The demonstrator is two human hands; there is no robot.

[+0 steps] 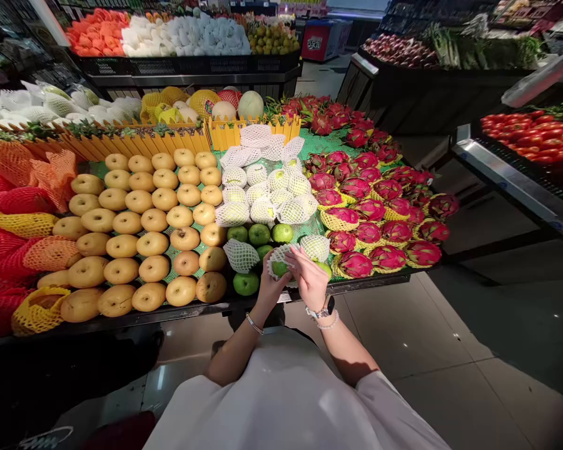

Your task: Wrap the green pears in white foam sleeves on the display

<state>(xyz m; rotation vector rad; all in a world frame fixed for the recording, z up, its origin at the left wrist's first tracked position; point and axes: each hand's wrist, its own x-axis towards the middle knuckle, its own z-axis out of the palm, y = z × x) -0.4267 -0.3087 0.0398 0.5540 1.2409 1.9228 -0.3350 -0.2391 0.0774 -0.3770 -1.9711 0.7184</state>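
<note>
My left hand point(268, 282) holds a green apple point(279, 268) partly wrapped in a white foam net point(278, 255) at the front edge of the fruit stand point(366, 282). My right hand point(310, 278) is over it, its fingers pinching the net. Bare green apples point(259, 234) and one more point(246, 283) lie just around my hands. Net-wrapped apples point(263, 194) are piled behind them.
Yellow pears point(141, 231) fill the stand to the left, dragon fruit point(370, 212) to the right. Red and orange net bags point(9, 237) sit far left. A tomato counter point(535, 137) stands at right across a tiled aisle point(450, 337). Another person's dark sleeve point(51, 375) is at lower left.
</note>
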